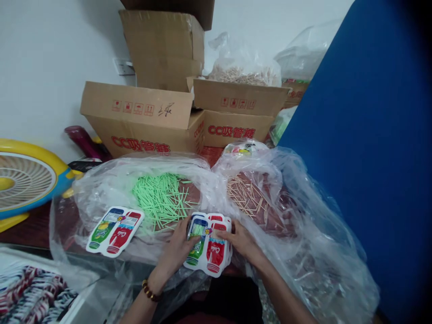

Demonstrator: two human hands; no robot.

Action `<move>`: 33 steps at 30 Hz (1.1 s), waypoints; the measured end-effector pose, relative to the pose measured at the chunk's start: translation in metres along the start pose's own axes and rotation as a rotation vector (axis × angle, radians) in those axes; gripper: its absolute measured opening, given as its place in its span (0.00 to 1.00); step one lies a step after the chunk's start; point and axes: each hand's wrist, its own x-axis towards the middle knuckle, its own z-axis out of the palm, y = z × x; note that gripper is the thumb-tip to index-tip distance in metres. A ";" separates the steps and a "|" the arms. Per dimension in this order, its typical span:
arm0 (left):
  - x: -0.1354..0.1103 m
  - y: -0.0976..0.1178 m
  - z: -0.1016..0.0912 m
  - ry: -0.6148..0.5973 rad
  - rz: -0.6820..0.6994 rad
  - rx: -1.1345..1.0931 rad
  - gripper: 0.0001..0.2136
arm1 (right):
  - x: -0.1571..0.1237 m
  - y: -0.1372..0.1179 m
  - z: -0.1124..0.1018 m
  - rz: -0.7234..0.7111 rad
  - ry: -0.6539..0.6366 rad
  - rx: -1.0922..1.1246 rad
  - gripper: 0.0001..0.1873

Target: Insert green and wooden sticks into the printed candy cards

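Observation:
Between my two hands is a small stack of candy packs (206, 265), each shaped like a green and a red drink bottle side by side, with "Cola" on the red half. My left hand (184, 240) grips the stack's left edge, thumb over the green bottle. On the right edge, my right hand (241, 240) has its thumb across the red bottle's window. Green candy sticks (157, 198) lie in a heap just beyond my left hand. Brown candy sticks (248, 195) are scattered past my right hand. Another bottle-shaped pack (114, 231) lies flat at the left.
Clear plastic bags (324, 252) spread over the table around the sticks. Cardboard boxes (141, 121) stand at the back. A yellow and blue fan (60, 173) is at the left, above a white crate (84, 281) of striped packs. A blue panel (354, 135) bounds the right.

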 end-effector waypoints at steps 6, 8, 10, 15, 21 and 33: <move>-0.003 -0.007 0.005 0.033 -0.016 -0.141 0.31 | -0.008 -0.008 0.015 0.034 0.115 -0.169 0.24; -0.004 -0.005 0.001 0.032 -0.034 -0.213 0.32 | -0.015 -0.010 0.022 0.032 0.136 -0.185 0.23; -0.007 0.000 -0.006 0.022 -0.067 -0.278 0.35 | -0.024 -0.011 0.028 0.011 0.120 -0.121 0.22; -0.023 0.029 -0.017 -0.071 -0.092 -0.318 0.38 | -0.051 -0.012 0.036 -0.093 0.030 0.059 0.25; -0.030 0.078 -0.001 -0.018 -0.011 -0.391 0.29 | -0.064 -0.027 0.015 -0.258 0.087 -0.005 0.27; -0.022 0.060 0.027 -0.173 -0.019 -0.468 0.37 | -0.054 0.008 0.004 -0.223 0.053 -0.088 0.18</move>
